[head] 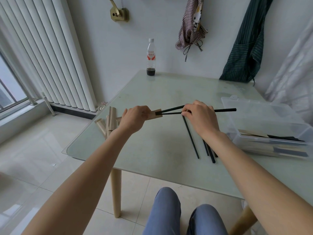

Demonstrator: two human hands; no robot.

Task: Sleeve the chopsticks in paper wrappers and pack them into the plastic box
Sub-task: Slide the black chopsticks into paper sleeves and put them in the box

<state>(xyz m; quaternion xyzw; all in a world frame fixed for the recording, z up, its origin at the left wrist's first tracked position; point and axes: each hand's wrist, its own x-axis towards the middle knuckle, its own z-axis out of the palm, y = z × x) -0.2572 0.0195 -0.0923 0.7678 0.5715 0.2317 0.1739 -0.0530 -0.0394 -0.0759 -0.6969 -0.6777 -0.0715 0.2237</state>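
1. Presently, the left hand grips a brown paper wrapper above the desk, its fingers curled round the sleeve, apparently to keep the mouth steady and facing right.
2. The right hand pinches a pair of black chopsticks at mid-length. Their tips meet at the wrapper's open end and the shafts splay apart toward the hand. One butt end projects past the hand to the right.
3. Judgement: the converging tips suit entry into the narrow opening, and insertion is at its start, with most of the length still outside.
4. Loose black chopsticks lie on the desk just under the right forearm, within easy reach for the next pair.
5. Spare paper wrappers are piled at the desk's left edge, beside the left wrist.
6. The clear plastic box stands open on the right, holding several sleeved pairs; the exact count cannot be told.
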